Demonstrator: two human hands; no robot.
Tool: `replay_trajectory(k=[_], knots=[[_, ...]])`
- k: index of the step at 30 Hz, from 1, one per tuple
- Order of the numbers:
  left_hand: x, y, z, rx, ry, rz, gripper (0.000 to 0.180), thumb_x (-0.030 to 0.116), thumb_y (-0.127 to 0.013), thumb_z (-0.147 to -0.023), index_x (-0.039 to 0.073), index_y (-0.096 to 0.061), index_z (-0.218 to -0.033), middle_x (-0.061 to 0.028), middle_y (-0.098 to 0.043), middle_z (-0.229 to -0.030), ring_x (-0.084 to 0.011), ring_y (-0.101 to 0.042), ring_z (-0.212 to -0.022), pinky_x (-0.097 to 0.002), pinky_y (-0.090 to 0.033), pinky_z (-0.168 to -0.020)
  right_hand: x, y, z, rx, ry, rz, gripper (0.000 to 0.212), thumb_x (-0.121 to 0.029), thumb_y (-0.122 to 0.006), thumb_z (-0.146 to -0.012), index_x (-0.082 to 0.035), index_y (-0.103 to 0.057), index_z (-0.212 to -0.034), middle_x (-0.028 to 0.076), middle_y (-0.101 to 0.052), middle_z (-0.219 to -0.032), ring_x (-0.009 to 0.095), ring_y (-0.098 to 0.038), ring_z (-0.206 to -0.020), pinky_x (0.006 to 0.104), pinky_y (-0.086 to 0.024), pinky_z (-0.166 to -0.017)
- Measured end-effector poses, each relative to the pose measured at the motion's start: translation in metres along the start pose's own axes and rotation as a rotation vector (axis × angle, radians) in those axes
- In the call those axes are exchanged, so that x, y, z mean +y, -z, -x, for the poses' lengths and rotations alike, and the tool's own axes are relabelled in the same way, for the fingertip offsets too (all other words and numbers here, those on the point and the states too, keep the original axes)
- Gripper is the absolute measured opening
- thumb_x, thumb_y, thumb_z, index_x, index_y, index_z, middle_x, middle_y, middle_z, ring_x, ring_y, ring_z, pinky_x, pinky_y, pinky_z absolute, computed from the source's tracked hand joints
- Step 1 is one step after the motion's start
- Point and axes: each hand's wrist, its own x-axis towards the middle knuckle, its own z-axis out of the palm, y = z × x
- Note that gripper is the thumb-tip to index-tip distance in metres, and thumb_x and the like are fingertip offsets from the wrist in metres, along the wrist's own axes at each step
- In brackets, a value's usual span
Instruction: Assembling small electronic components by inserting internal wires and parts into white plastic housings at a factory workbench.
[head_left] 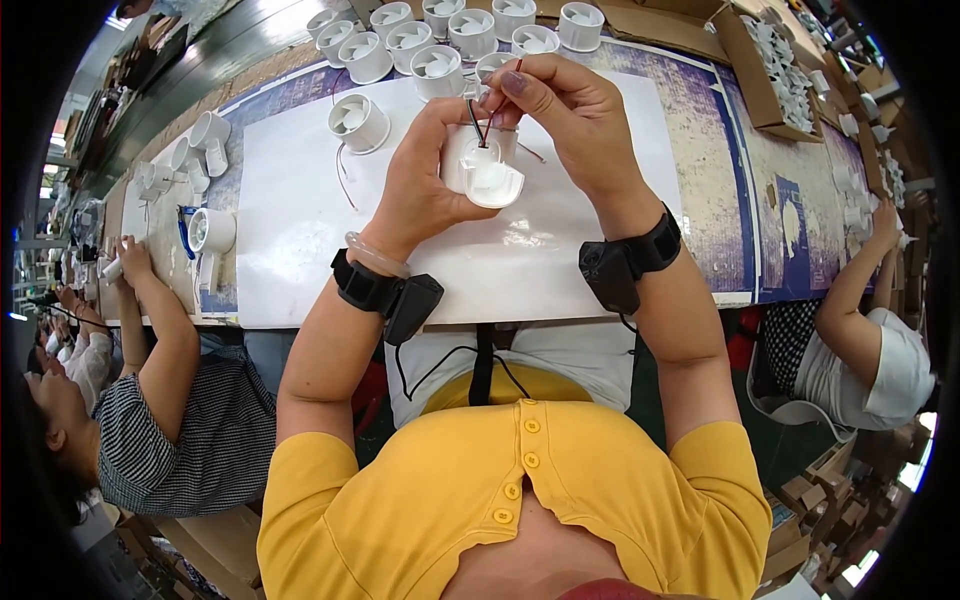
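Observation:
Over the white work sheet [300, 260], my left hand [415, 185] wraps round a white plastic fan housing [492, 183] with its rounded end turned toward me. Dark and reddish wires [485, 138] come up out of a hole in it. The fingertips of my right hand [590, 130] are pinched together on the wires, just above the housing. A thin reddish wire end also sticks out to the housing's right. Left of my hands, another white fan housing [358, 124] stands on the sheet with its blades showing and its thin wire trailing.
Several white fan housings [437, 68] crowd the far edge. At the far right is a cardboard box [728, 45] of small white parts. More housings [211, 232] and blue-handled pliers [187, 230] lie at left. Co-workers sit on both sides, a left one's hand [133, 258] holding a white part.

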Motion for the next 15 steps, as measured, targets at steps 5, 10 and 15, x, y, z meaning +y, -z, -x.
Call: replay_trajectory(k=[5,10,15], knots=[[-0.003,-0.003,0.001,0.018,0.028,0.029,0.070,0.015,-0.085,-0.058,0.006,-0.046,-0.117,-0.0056,-0.054,-0.107,-0.0171,-0.055,-0.097,-0.0286,-0.046,-0.086,0.000,0.003,0.002,-0.034,0.055,-0.045,0.016,-0.013,-0.058,-0.093,0.001,-0.065,-0.097,0.006,-0.065,-0.082,0.011,-0.059,-0.072,0.0245,-0.050,-0.067],[0.002,-0.006,0.002,0.030,0.083,0.129,0.069,0.017,-0.085,-0.057,0.007,-0.048,-0.114,-0.0058,-0.054,-0.106,-0.0178,-0.056,-0.096,-0.0286,-0.047,-0.085,-0.005,-0.002,0.005,-0.128,0.130,-0.074,0.015,-0.013,-0.057,-0.094,0.001,-0.064,-0.096,0.005,-0.063,-0.080,0.010,-0.057,-0.070,0.0238,-0.048,-0.065],[-0.001,-0.005,0.000,0.013,0.046,0.121,0.069,0.017,-0.086,-0.057,0.007,-0.048,-0.114,-0.0054,-0.054,-0.107,-0.0178,-0.055,-0.096,-0.0286,-0.047,-0.085,-0.010,-0.001,0.006,-0.085,0.147,0.000,0.016,-0.013,-0.057,-0.094,0.001,-0.064,-0.096,0.006,-0.063,-0.081,0.010,-0.056,-0.070,0.0233,-0.048,-0.065]])
